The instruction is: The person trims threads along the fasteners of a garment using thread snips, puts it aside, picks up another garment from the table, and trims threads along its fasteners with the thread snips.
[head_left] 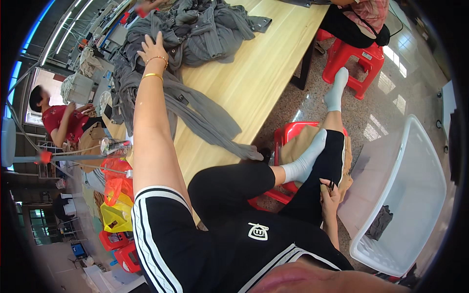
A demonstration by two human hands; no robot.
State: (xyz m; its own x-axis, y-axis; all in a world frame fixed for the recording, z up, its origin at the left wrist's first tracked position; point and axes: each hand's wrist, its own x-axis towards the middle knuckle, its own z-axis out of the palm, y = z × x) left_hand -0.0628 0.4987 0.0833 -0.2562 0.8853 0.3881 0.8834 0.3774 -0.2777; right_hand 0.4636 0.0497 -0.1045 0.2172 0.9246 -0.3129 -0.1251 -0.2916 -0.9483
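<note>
My left hand [154,52], fingers spread, reaches out over a heap of grey garments [205,34] on the pale wooden table [234,88] and touches the cloth. From that heap a long grey strip of cloth [200,115] trails toward the table's near edge. Down beside my leg, my right hand [330,196] is closed on a small black tool [331,185], perhaps thread snips; its exact kind is too small to make out.
Close on the right stands a white plastic bin [405,195] with a dark grey cloth [379,222] inside. My feet rest by a red stool [293,132] with brown material on it. Another person [359,19] sits at the far right; a person in red [66,122] works on the left.
</note>
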